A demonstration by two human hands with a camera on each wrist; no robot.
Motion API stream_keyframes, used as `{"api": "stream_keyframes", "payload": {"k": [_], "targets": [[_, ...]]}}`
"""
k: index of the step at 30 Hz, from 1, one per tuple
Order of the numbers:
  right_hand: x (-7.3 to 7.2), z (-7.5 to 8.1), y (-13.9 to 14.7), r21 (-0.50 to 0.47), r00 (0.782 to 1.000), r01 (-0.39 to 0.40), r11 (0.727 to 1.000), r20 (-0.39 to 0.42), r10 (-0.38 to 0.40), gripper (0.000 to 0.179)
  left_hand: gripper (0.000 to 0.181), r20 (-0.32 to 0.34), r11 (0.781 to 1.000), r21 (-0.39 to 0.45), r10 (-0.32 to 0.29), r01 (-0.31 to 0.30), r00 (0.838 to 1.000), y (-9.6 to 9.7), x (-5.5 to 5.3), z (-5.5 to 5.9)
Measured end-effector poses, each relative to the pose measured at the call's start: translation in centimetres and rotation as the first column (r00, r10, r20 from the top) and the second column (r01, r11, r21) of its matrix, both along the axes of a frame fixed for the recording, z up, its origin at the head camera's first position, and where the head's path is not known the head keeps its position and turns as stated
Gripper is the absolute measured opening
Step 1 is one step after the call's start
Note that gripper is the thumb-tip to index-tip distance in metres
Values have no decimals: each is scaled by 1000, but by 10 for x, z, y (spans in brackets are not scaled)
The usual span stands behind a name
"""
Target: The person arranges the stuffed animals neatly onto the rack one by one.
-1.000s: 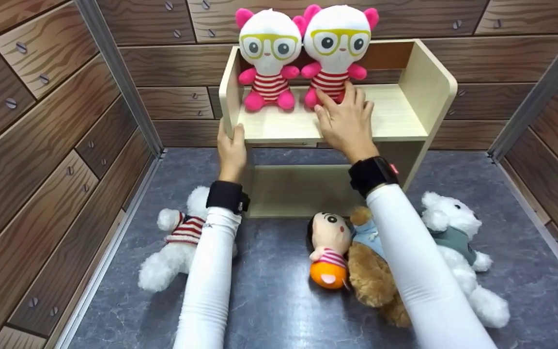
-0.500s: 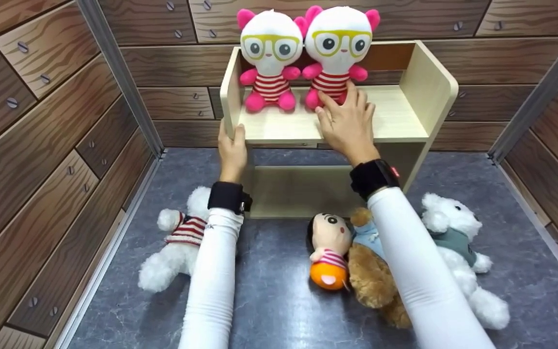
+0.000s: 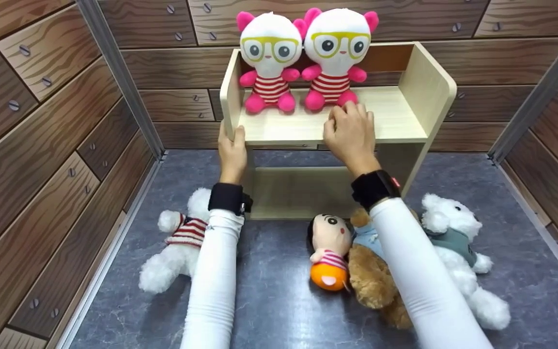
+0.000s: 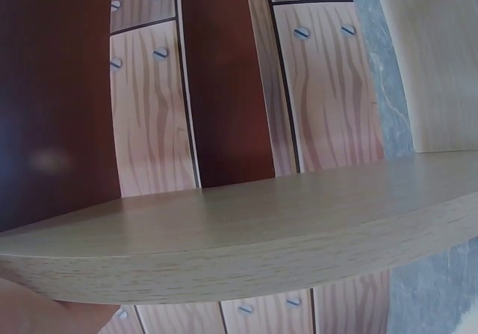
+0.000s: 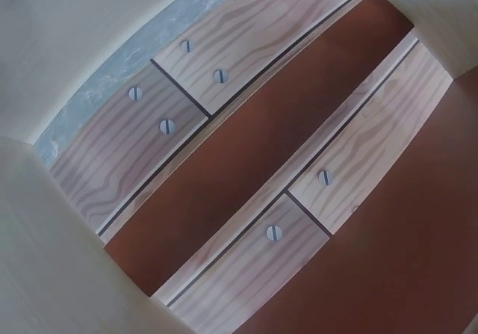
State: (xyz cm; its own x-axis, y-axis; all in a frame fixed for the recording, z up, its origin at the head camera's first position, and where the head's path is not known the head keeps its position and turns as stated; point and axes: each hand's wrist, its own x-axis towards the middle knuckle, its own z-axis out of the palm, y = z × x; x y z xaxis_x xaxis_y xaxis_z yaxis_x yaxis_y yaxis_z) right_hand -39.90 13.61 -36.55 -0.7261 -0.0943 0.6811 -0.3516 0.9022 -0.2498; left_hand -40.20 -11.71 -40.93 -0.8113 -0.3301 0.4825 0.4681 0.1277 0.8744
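Observation:
Two matching plush toys with white heads, yellow glasses and pink ears sit side by side on the top board of a pale wooden shelf [image 3: 385,114]: the left plush toy [image 3: 270,72] and the right plush toy [image 3: 334,72]. My left hand [image 3: 233,151] grips the shelf's left side panel near its front edge; in the left wrist view a bit of that hand [image 4: 56,311] shows under the panel's edge. Over the board's front edge, my right hand [image 3: 351,135] has loosely bent fingers just in front of the right toy's foot, with its fingertips hidden. Nothing shows in its grasp.
On the floor lie a white plush bear [image 3: 175,257] in a striped top at left, a doll [image 3: 330,254] in orange shorts, a brown plush bear [image 3: 371,271] and a white plush dog [image 3: 458,252] at right. Wood-patterned walls [image 3: 41,160] stand around the shelf.
My right hand has come off the right plush toy's belly and drawn back toward the board's front edge, its fingers bending. The left hand keeps its grip on the side panel.

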Motion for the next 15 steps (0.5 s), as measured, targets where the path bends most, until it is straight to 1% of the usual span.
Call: {"api": "stream_keyframes", "payload": {"k": [5, 9, 12, 15], "targets": [[4, -4, 4, 19, 999, -34, 999, -23, 34, 20, 42, -3, 1000, -3, 9, -9, 1000, 0, -1, 0], [8, -7, 6, 20, 998, -47, 999, -45, 48, 23, 41, -10, 1000, -2, 6, -6, 1000, 1, -2, 0], [15, -10, 5, 20, 998, -53, 998, -28, 53, 26, 43, -5, 1000, -6, 5, -5, 1000, 1, -2, 0], [28, -14, 0, 20, 998, -64, 998, 5, 64, 31, 45, 11, 1000, -13, 11, -11, 1000, 1, -1, 0]]}}
